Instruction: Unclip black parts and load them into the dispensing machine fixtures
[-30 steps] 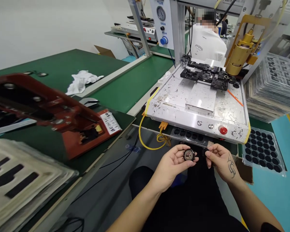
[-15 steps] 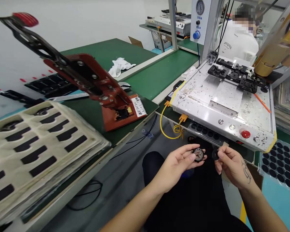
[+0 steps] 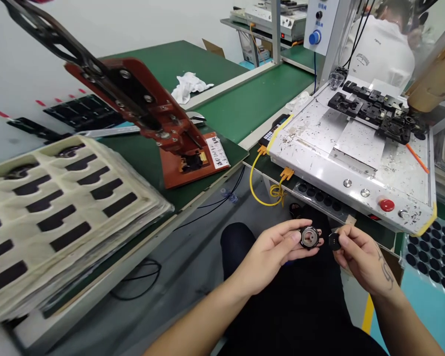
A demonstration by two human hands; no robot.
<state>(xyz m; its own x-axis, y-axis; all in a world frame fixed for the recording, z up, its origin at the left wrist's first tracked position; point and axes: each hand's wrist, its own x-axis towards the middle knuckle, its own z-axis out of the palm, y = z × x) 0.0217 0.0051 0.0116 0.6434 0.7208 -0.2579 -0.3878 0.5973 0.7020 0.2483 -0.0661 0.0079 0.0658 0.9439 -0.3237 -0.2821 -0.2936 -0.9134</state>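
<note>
Between the thumb and fingers of my left hand (image 3: 278, 249) is a round black watch case (image 3: 310, 237), its ringed, open side facing me. My right hand (image 3: 359, 257) pinches a small black disc (image 3: 334, 241), which looks like a watch back cover with tiny marks on it. A narrow gap separates the two parts, and both are held low over my lap. To their left, on the bench, a red hand press (image 3: 193, 163) stands with its lever raised.
A white machine (image 3: 319, 163) with buttons and black fixtures (image 3: 378, 113) is ahead right. A clear tray of black discs (image 3: 435, 254) lies at right. Stacked cream trays (image 3: 70, 198) fill the left bench. Yellow cable (image 3: 252, 190) hangs between benches. A person in white (image 3: 381, 54) sits beyond.
The view has shifted a little, so the benches appear higher and the machine farther right. My hands keep hold of both parts, and the watch case's open side now faces me more squarely.
</note>
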